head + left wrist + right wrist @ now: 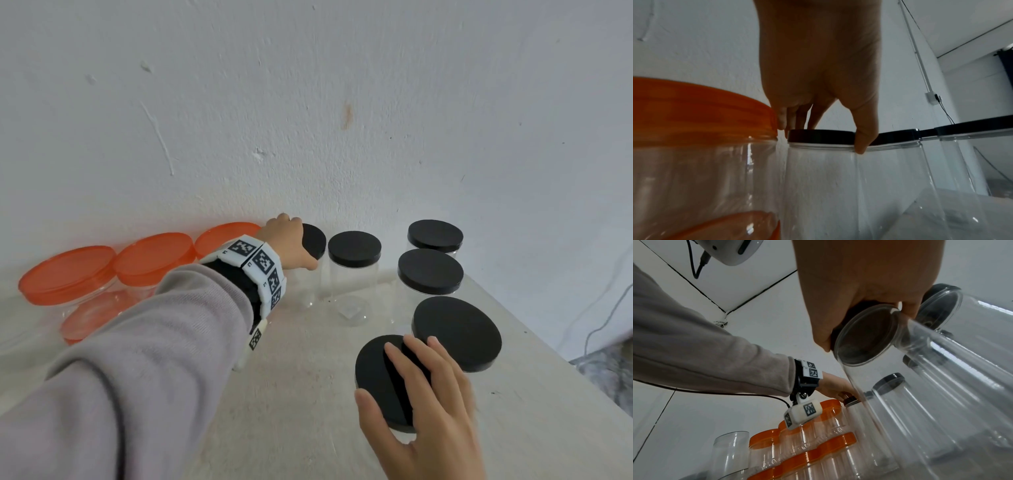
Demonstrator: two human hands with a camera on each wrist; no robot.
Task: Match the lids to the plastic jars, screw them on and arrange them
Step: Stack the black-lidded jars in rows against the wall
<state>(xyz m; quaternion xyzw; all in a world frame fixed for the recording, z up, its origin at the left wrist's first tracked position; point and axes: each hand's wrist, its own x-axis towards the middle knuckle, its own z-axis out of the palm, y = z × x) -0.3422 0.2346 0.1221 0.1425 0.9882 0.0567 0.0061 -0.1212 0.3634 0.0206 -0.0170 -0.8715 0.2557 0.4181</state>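
Left hand (291,240): reaches to the far edge of the table (308,394), by the wall (308,102); fingers and thumb curl round the black lid (821,137) of a clear jar (824,186).
Right hand (423,397): near the front of the table, toward the right edge; fingers spread over another black lid (380,377), thumb hooked on its rim, gripping it.
Jar under the right hand (890,386): clear and empty; lid sits on its mouth; cannot tell how tight.
Orange-lid jars (68,274): wide, clear, lined up along the far edge on the left, just beside each other; one more orange one (92,318) in front.
Black-lid jars (430,270): tall, thin, clear, empty; grouped from the far edge down toward the right edge; flat round black tops.
Open jar (730,451): shows only in the right wrist view, near the orange ones; no lid seen on it.
Done so far: looks like most jars have the right colour lid on.
Left to do: likely finish twisting the two held lids, cap the open jar, then tidy the black ones into rows.
Look of the jars: see-through plastic, shiny, nothing inside.
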